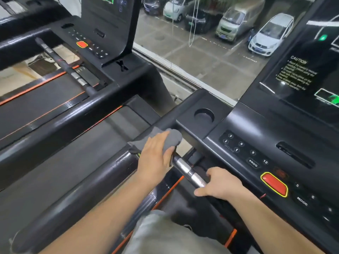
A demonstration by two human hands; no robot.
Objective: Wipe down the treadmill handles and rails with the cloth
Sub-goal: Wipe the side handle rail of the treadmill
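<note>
The hands are apart: the left hand [156, 158] lies flat, pressing the grey cloth [173, 136] onto the rail [110, 173] beneath it, the right hand [222, 184] curls round the handle [184, 166] just beside, and firm, even strokes over the rail's curve should clean best.

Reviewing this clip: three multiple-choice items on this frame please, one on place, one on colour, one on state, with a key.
1. Where is the cloth? A in the cup holder; B on the side rail; C on the keypad.
2. Colour of the stop button? A green; B blue; C red.
3. The right hand? A flat on the keypad; B grips the handle; C hangs free.
Key: 1B, the left hand presses it onto the rail; 2C, red with a yellow edge; 3B, it wraps round the bar.
</note>
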